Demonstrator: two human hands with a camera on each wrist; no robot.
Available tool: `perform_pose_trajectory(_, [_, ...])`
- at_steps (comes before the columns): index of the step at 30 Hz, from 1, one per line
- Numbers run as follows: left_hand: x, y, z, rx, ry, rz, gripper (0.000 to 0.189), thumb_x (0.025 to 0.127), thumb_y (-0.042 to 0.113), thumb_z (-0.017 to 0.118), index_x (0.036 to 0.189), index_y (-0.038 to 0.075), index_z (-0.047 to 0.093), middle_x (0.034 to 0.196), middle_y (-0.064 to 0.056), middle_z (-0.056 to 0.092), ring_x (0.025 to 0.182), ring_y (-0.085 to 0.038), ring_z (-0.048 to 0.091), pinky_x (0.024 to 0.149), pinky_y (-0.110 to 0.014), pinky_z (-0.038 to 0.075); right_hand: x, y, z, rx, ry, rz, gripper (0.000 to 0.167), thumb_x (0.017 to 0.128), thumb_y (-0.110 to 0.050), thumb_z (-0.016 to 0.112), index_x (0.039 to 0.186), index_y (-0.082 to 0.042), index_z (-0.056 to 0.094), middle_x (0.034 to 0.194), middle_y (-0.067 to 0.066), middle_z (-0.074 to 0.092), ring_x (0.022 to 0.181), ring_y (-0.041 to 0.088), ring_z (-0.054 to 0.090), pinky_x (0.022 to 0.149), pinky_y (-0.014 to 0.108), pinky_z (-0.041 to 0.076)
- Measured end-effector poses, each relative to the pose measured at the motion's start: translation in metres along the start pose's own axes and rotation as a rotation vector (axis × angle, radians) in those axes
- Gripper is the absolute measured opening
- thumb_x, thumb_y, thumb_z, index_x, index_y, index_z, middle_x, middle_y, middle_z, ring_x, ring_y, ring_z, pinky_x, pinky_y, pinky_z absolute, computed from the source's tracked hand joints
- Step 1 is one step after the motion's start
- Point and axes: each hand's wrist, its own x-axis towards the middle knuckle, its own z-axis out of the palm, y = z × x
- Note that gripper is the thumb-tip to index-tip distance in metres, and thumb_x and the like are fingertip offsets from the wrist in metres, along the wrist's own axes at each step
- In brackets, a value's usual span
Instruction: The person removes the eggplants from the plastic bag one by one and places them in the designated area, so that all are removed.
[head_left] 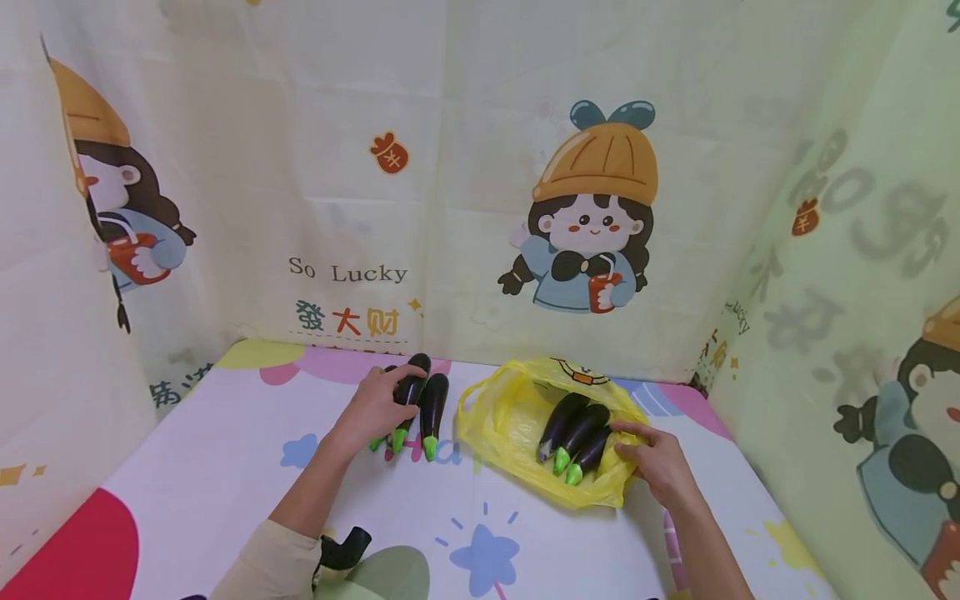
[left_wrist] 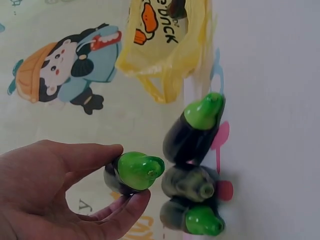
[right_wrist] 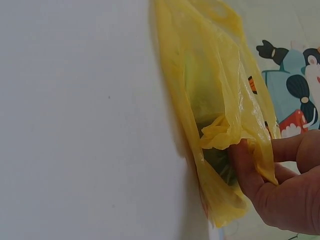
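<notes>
My left hand pinches an eggplant between thumb and fingers, its green stem end toward me. In the left wrist view it is above the table beside three other eggplants, which lie side by side; the middle one has a duller cap. The head view shows one of these eggplants just right of the hand, with the others partly hidden under it. On the right, a yellow plastic bag lies spread with its mouth toward me, holding three eggplants. My right hand grips the bag's right edge.
A black curved object shows by the left sleeve. Printed cloth walls rise behind the table and at both sides. The patterned tabletop extends in front of the bag.
</notes>
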Motion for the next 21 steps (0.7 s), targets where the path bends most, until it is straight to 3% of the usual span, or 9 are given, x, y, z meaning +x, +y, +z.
perform_pose_trajectory(4, [0.001,-0.007,-0.007,0.014,0.014,-0.049,0.052,0.093,0.011,0.073,0.143,0.022,0.062,0.129,-0.028,0.049,0.108,-0.040,0.057,0.073,-0.039,0.061,0.000,0.000,0.000,0.001,0.000,-0.004,0.043,0.101,-0.003,0.061,0.143,0.003,0.059,0.146,0.025,0.047,0.086,0.015,0.062,0.072,0.025,0.057])
perform_pose_trajectory(13, [0.005,-0.022,-0.018,0.098,0.040,-0.087,0.052,0.093,0.012,0.072,0.143,0.017,0.060,0.130,-0.031,0.047,0.110,-0.043,0.055,0.086,-0.053,0.059,0.000,-0.001,0.000,-0.005,-0.001,-0.009,0.043,0.100,-0.003,0.061,0.143,0.003,0.059,0.145,0.025,0.048,0.087,0.015,0.062,0.072,0.025,0.058])
perform_pose_trajectory(21, [0.008,-0.036,-0.023,0.133,0.058,-0.113,0.053,0.092,0.011,0.073,0.143,0.014,0.060,0.130,-0.035,0.045,0.103,-0.044,0.057,0.082,-0.052,0.057,-0.001,-0.001,0.000,-0.005,0.001,-0.004,0.043,0.100,-0.003,0.062,0.142,0.002,0.059,0.144,0.025,0.048,0.087,0.016,0.062,0.072,0.025,0.057])
